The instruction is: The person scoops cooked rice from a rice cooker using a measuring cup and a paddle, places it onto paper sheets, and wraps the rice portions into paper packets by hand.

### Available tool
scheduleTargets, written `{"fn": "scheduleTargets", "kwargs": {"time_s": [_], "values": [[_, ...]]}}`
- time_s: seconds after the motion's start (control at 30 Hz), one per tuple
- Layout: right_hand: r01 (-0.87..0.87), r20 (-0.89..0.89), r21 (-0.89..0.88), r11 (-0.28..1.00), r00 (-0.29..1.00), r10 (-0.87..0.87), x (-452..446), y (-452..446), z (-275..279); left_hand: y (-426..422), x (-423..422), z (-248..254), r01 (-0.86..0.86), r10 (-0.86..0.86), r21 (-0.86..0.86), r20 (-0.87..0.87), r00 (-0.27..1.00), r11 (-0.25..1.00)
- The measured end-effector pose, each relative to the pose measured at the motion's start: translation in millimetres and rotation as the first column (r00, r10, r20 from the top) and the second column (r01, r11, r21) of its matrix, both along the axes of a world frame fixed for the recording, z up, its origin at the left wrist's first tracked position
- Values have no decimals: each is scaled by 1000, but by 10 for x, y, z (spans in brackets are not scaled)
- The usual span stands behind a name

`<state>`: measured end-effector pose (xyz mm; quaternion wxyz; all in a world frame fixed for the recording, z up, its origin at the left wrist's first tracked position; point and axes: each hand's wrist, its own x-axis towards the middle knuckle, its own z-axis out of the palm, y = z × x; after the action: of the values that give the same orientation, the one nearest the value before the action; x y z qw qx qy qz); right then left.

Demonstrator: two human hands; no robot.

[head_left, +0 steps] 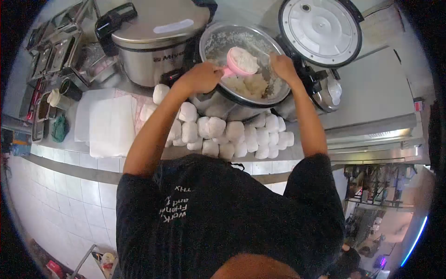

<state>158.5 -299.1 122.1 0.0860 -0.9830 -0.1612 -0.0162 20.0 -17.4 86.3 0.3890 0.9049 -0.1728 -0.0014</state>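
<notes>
My left hand (204, 77) is closed round the handle of a pink scoop (231, 64) heaped with white rice (245, 61). The scoop is over a metal rice cooker pot (209, 38), which has more rice low in it and grains stuck to its wall. My right hand (282, 66) is closed at the pot's right side; a thin pale shape shows beside its fingers, too blurred to name. Below both hands, several white wrapped bundles (234, 131) lie piled along the counter's front edge.
A lidded rice cooker (153, 58) stands at the back left. The open cooker's lid (321, 29) is raised at the right. White paper sheets (111, 125) are stacked at the left, near a dark cup (70, 88) and metal trays (58, 53). A steel counter (371, 88) extends right.
</notes>
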Motion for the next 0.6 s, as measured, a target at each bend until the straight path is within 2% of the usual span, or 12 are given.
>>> {"fn": "scheduleTargets", "kwargs": {"time_s": [0.07,0.1,0.17,0.3,0.37,0.4,0.47,0.57,0.6], "values": [[-18,39,50,999,999,16,-329,61,11,24,-63,-24,-39,31,-164,-54,998,986],[-31,84,56,998,996,26,-525,146,-15,46,-40,-50,-28,-13,-243,-164,986,970],[-44,170,75,996,985,30,-873,378,-75,29,-61,-39,-37,-10,-255,-182,983,966],[-39,79,83,996,996,32,-1000,440,-70,30,-6,9,-8,-26,-171,-195,981,985],[-107,48,117,987,994,102,-937,413,-16,4,-135,212,-81,18,-202,-299,954,976],[-115,64,86,990,992,110,-827,334,-64,-29,-212,294,-122,37,-222,-353,935,967],[-134,84,18,991,988,132,-466,83,-188,-39,-154,208,-93,-8,-283,-338,941,954],[-81,-53,3,997,995,81,-261,-102,26,-78,-154,195,-104,-18,-296,-383,924,950],[-71,35,-96,993,997,75,-175,-234,31,-73,-183,193,-99,-22,-309,-363,932,946]]}}
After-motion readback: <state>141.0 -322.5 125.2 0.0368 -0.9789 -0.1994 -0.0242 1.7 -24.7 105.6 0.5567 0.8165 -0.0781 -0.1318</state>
